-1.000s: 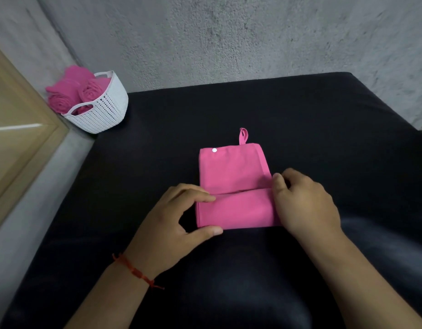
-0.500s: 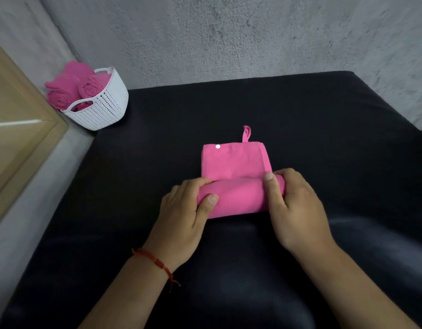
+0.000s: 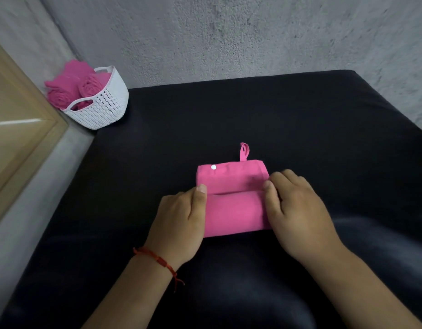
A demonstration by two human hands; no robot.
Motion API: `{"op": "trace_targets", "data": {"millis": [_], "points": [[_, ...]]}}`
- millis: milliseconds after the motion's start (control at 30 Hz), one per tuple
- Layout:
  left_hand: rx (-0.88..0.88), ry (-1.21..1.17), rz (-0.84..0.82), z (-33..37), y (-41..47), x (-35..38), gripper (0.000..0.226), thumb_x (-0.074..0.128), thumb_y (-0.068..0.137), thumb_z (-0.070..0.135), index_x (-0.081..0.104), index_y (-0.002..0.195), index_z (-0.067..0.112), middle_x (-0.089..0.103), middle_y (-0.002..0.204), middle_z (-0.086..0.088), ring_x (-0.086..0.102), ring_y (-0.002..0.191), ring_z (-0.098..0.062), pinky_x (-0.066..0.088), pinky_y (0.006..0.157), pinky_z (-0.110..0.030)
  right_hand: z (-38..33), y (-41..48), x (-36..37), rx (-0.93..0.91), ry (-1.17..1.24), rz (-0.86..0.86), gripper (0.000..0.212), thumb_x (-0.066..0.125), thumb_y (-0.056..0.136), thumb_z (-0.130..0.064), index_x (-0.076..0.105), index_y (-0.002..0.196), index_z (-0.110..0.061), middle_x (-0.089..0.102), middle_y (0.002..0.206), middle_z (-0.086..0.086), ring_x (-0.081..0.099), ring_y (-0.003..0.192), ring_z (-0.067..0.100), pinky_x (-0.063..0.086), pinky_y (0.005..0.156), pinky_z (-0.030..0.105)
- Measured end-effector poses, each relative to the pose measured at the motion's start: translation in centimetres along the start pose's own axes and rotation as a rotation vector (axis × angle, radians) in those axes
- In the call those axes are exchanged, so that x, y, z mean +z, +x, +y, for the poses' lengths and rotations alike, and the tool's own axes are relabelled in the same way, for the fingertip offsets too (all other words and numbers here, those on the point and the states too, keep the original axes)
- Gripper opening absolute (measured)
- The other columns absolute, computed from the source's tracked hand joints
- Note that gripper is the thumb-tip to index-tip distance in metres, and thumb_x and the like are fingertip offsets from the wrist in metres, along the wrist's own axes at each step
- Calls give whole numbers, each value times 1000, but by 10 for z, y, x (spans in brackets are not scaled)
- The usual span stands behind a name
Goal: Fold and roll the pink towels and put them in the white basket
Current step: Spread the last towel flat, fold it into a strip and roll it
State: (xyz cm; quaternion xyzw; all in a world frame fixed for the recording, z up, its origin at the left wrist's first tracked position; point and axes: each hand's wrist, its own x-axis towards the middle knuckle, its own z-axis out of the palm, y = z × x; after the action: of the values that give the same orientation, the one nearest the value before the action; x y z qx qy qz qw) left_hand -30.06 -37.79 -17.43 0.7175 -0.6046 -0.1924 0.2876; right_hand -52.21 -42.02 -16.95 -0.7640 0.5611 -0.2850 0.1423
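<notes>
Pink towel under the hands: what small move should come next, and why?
Probably the left hand and right hand, which grip the ends of the pink towel, should turn its rolled near part forward, toward the hanging loop. A flat strip bearing the snap button lies unrolled beyond the roll, so the towel is not ready for the white basket.

Open run to the basket; walls behind.
From the pink towel (image 3: 231, 210), bare black cloth (image 3: 157, 150) stretches to the white basket (image 3: 105, 108) at 10 o'clock, well apart; rolled towels (image 3: 63, 91) heap above its rim. The grey wall (image 3: 229, 39) bounds 12 o'clock, a wooden frame (image 3: 27, 129) 9 o'clock; the left hand (image 3: 179, 219) and right hand (image 3: 297, 210) flank the towel.
</notes>
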Motion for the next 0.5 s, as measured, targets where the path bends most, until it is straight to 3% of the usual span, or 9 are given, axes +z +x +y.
{"op": "trace_targets", "data": {"millis": [100, 200, 300, 400, 500], "points": [[31, 68, 80, 4, -2, 2, 56, 15, 108, 53, 50, 72, 29, 56, 73, 9, 57, 73, -12, 48, 77, -43, 0, 4, 3, 46, 23, -2, 32, 42, 107, -32, 39, 75, -34, 46, 79, -11, 47, 74, 13, 32, 64, 33], [154, 79, 177, 0, -3, 2, 41, 20, 106, 50, 53, 93, 29, 52, 91, 15, 50, 87, -11, 47, 82, -42, -5, 11, 5, 120, 5, -31, 34, 39, 106, -34, 41, 73, -30, 48, 79, -7, 49, 72, 15, 32, 64, 35], [337, 68, 149, -7, -3, 0, 32, 34, 107, 49, 57, 109, 26, 50, 106, 17, 51, 99, -8, 47, 85, -31, -7, 16, 3, 201, -10, -91, 36, 37, 107, -36, 47, 73, -27, 52, 82, -6, 51, 73, 15, 35, 67, 36], [340, 4, 36, -15, -3, -6, 44, 46, 99, 65, 56, 122, 29, 47, 118, 22, 52, 113, -5, 45, 91, -19, -9, 19, 2, 241, -13, -107, 38, 37, 108, -36, 50, 74, -25, 55, 84, -4, 53, 73, 15, 37, 67, 38], [320, 22, -85, -22, -4, -10, 72, 66, 80, 77, 48, 135, 35, 39, 127, 28, 45, 124, 2, 41, 94, -12, -9, 23, 0, 317, 18, -141, 41, 37, 107, -37, 55, 74, -21, 59, 83, -2, 56, 74, 20, 39, 68, 38]]}}
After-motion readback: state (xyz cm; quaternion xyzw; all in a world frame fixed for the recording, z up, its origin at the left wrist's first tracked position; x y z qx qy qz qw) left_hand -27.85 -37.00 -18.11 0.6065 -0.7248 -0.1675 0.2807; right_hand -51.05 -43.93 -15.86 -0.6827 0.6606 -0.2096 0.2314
